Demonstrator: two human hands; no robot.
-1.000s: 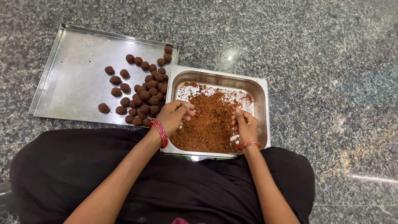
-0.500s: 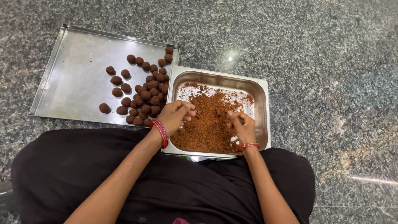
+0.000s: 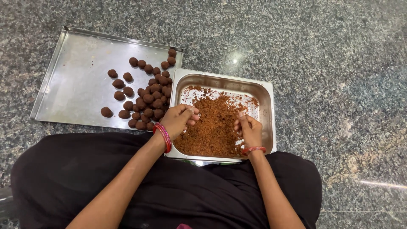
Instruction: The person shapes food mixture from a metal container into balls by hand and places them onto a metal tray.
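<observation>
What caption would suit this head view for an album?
Both hands, left hand and right hand, work brown crumbs in a steel pan beside a tray of balls.

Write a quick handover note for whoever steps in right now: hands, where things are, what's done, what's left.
Left hand: fingers curled over the near-left of the deep steel pan; any pinch of mix inside is hidden.
Right hand: loosely curled, in the brown crumbly mixture.
Done: a few dozen brown balls lie on the flat steel tray to the left.
Left: much of the mixture is unrolled.

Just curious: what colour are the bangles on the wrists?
Red bangles, seen best in the head view.
</observation>
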